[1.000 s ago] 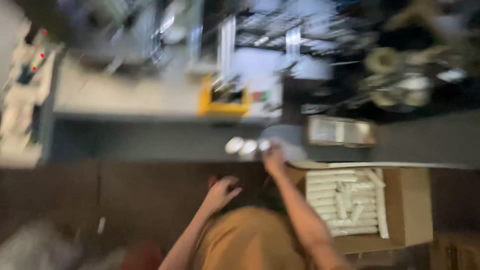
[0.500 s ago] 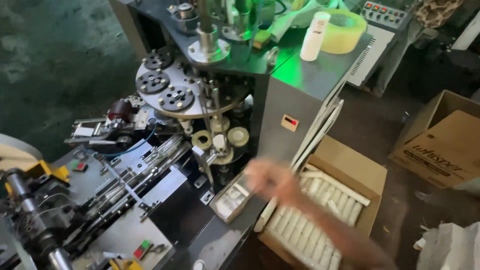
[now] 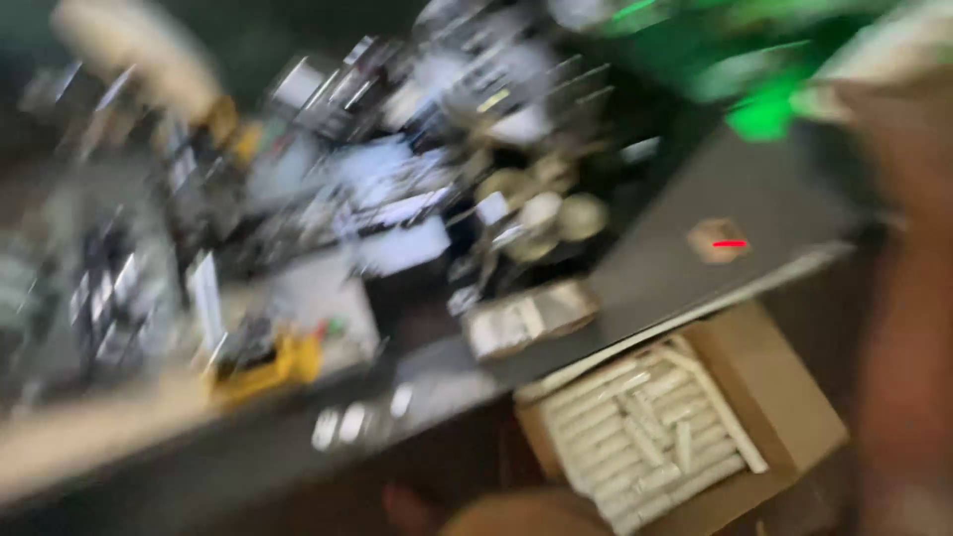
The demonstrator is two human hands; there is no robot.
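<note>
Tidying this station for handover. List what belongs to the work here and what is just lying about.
Belongs, as far as the blur allows: open cardboard box; pale rolled stacks inside it; small tray at the edge of the grey machine; round parts above it.
Lying about: yellow object on the bench; green-lit item at top.
No hand shows clearly.

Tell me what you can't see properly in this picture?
- Head view, machine: motion blur smears its parts, so none can be told apart.
- White sticks in the box: blurred, kind unclear.
- Hands: the bottom edge cuts them off; only a blurred brown shape shows.
- Green glow: its source is blurred.
</note>
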